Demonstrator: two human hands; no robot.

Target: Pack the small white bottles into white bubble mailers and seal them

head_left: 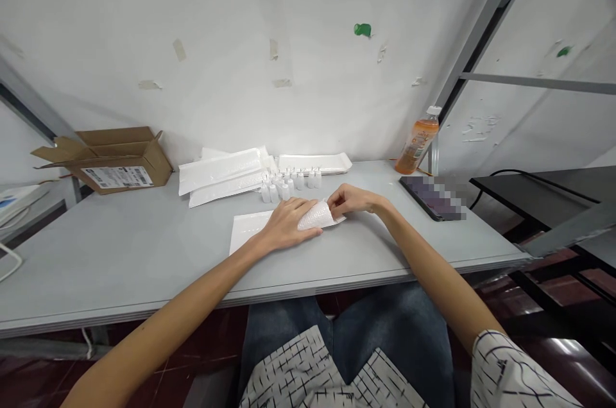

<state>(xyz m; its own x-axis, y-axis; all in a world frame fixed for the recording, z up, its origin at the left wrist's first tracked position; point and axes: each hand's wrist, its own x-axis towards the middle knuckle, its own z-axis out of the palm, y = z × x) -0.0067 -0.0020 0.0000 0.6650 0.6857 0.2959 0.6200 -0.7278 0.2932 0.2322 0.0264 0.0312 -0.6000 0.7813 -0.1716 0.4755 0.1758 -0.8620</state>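
A white bubble mailer (249, 226) lies on the grey table in front of me, its right end bulging up. Across its middle rests my left hand (291, 222), with the thumb on the near side and the fingers on the far side, gripping the bulged part. My right hand (353, 198) is at the mailer's right end, fingers curled together at the opening. Its fingertips are partly hidden by the mailer's edge, and what they hold cannot be made out. Just behind the hands stand several small white bottles (285, 191) with thin tips.
More white bubble mailers (221, 170) lie stacked by the wall, with another mailer (315, 163) behind the bottles. An open cardboard box (122, 164) stands back left. On the right are an orange drink bottle (418, 142) and a dark flat device (430, 197), partly pixelated.
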